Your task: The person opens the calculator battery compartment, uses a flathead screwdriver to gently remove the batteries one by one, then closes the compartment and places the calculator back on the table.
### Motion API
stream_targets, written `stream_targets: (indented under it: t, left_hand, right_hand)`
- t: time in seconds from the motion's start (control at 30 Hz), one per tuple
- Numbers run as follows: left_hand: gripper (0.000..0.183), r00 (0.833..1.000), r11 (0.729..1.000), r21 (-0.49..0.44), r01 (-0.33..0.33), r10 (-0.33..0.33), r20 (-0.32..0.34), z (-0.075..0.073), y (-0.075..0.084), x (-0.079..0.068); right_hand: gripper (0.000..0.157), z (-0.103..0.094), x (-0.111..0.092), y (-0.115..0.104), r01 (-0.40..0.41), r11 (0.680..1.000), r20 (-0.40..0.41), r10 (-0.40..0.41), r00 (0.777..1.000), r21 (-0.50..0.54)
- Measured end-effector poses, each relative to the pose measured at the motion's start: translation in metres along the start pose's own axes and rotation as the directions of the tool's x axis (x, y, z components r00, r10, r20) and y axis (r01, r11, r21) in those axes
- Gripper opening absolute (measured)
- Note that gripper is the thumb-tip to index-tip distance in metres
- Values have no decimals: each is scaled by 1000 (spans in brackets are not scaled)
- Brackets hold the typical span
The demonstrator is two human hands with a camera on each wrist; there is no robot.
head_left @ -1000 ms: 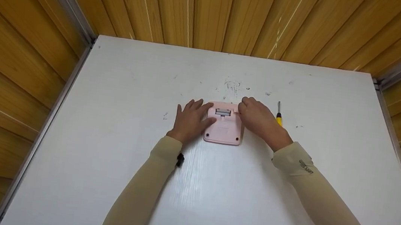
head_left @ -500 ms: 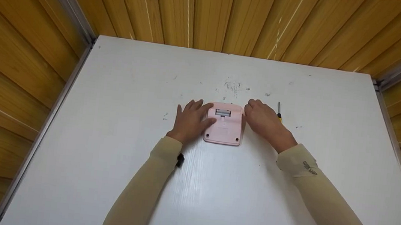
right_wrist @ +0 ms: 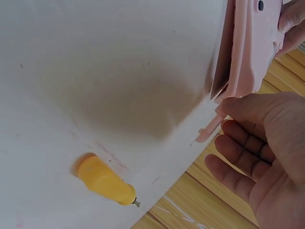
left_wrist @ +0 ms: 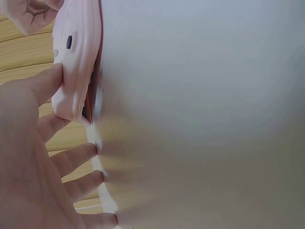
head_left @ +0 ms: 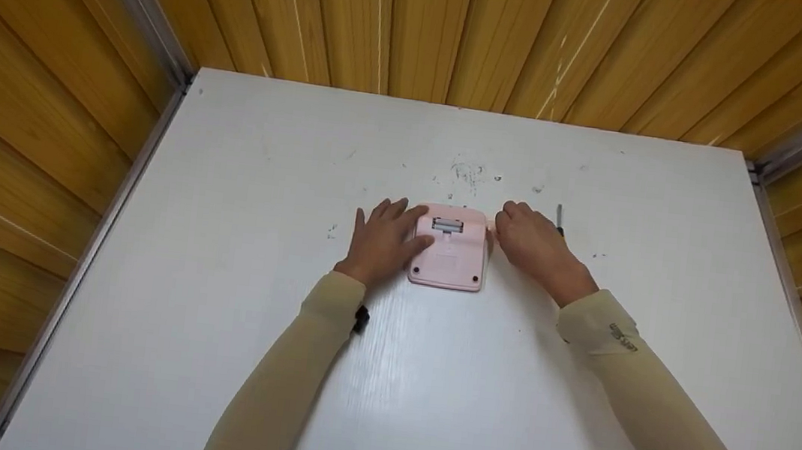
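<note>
A pink calculator [head_left: 447, 260] lies face down on the white table, its two dark feet toward the person. In its open battery compartment [head_left: 448, 225] sits a grey cylindrical battery. My left hand [head_left: 384, 244] spreads over the left edge; in the left wrist view its thumb [left_wrist: 50, 81] presses on the back, while the other fingers reach straight to the table. Just off the right edge, my right hand [head_left: 531, 243] pinches a small pink battery cover [right_wrist: 209, 128] between thumb and forefinger. The other right fingers curl loosely beside it. The cover is mostly hidden in the head view.
A screwdriver with a yellow handle [right_wrist: 105, 181] lies on the table behind the right hand, its metal shaft [head_left: 560, 217] pointing away. Dark scuffs [head_left: 468, 174] mark the tabletop beyond the calculator. Wood-patterned walls [head_left: 424, 24] border the table.
My right hand has moved to the right, away from the calculator's edge, with the battery cover in its fingers. It now covers more of the screwdriver. My left hand has stayed in place.
</note>
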State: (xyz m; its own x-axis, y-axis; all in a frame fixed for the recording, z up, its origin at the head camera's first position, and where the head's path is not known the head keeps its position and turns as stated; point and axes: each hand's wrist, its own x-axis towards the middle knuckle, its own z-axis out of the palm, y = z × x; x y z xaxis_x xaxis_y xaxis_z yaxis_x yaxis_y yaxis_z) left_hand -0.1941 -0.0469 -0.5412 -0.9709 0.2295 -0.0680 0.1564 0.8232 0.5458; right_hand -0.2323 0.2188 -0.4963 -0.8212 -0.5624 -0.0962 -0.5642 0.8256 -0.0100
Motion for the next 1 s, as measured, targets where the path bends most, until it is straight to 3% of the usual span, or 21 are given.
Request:
stream_targets:
  t: [0.23, 0.57, 1.0]
  left_hand:
    - [64, 1000, 1000, 11, -8, 8, 4, -1, 0, 0]
    - [64, 1000, 1000, 10, -1, 1, 2, 0, -1, 0]
    - [63, 1000, 1000, 11, 10, -10, 9, 0, 0, 0]
  right_hand:
    - [19, 3, 0, 0, 11, 1000, -3, -11, 1000, -21]
    - [27, 9, 1, -1, -17, 999, 55, 20, 998, -50]
    - [23, 12, 1, -2, -27, 998, 52, 29, 998, -53]
